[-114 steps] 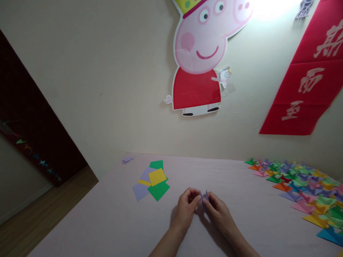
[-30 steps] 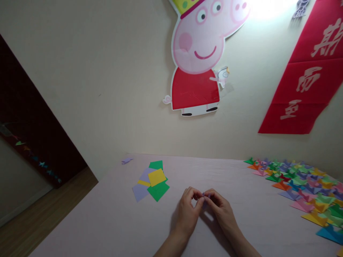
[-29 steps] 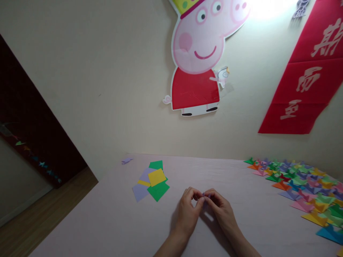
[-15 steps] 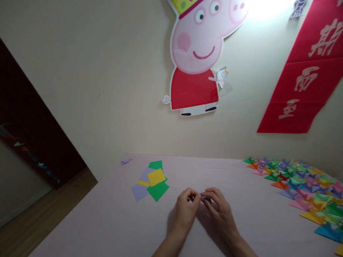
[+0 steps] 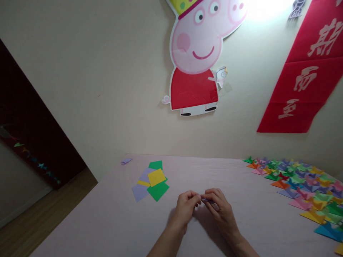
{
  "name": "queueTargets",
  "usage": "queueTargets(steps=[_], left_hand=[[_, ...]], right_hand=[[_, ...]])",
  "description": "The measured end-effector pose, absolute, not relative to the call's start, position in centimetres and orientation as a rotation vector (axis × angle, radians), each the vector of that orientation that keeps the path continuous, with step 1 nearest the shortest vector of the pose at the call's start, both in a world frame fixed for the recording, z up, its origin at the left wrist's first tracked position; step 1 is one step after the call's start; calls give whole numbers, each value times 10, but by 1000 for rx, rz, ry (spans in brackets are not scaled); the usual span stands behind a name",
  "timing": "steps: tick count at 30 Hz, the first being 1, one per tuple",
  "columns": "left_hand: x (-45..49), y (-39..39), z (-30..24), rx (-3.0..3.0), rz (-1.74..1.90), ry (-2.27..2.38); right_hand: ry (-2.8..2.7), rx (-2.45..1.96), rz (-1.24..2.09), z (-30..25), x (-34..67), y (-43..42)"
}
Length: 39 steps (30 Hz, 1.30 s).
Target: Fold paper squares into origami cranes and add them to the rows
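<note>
Pinching purple paper piece [image 5: 206,200] between hands [image 5: 203,208]

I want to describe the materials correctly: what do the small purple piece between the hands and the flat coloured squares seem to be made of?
The purple piece, pinched between the left hand and the right hand, looks like thin folded paper, though mostly hidden. The coloured squares seem matte paper sheets: flat, overlapping, with sharp straight edges and no shine.

pig cutout [image 5: 197,57], red banner [image 5: 302,76], folded paper shapes [image 5: 302,187], paper squares [image 5: 152,180]
</note>
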<state>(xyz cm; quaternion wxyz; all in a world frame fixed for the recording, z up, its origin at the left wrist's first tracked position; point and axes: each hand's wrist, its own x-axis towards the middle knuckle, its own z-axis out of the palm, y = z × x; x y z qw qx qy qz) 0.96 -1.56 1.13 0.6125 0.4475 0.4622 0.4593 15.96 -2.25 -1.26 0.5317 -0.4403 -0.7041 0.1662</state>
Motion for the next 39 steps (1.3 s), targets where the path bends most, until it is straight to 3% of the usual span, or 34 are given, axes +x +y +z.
queueTargets(steps=[10,20,32,39], left_hand=[[7,-14,12,938,930,930],[7,-17,18,1516,1077,1178],[11,-26,27,1772,1160,1307],[20,-27,8,1585,1061,1234]], right_hand=[[-1637,-1020,461,-16,161,-20],[-1386,-1072,743,-10,157,-20],[-1316,-1063,945,-7,156,-21],[-1147,-1016,1080,-9,153,-20]])
